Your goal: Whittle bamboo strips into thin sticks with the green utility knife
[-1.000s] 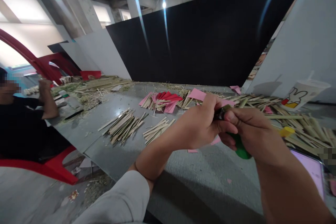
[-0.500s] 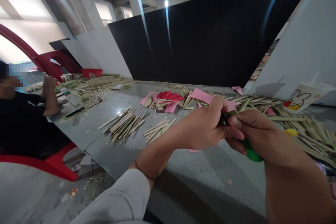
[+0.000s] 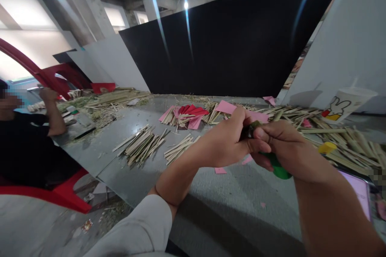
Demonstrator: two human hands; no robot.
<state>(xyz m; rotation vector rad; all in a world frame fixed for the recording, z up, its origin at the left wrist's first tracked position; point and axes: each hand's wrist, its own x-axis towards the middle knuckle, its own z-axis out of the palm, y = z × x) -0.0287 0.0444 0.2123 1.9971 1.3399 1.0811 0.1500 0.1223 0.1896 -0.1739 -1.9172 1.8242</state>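
Note:
My left hand (image 3: 224, 142) and my right hand (image 3: 286, 150) meet over the grey table (image 3: 241, 209). Between their fingertips is a small dark and greenish piece, too hidden to name. Out of my right hand's curled fingers sticks a green handle (image 3: 281, 170). My left fingers are closed around the dark part. Behind my hands lies a pink paper strip (image 3: 225, 107). Left of them are a bundle of cut straw strips (image 3: 143, 144), a smaller straw bundle (image 3: 178, 149) and a red folded paper fan (image 3: 193, 110).
A cup with a rabbit drawing (image 3: 346, 104) stands at the right, near a yellow object (image 3: 327, 147) and a phone (image 3: 357, 192). Long stalks (image 3: 356, 144) lie there. A black panel (image 3: 211, 44) rises behind. A person in black (image 3: 24, 148) sits at the left.
Both hands have shifted slightly left in the view, still together, with the green handle. More of the phone shows at the right. The person's raised hand at the left has moved a little left.

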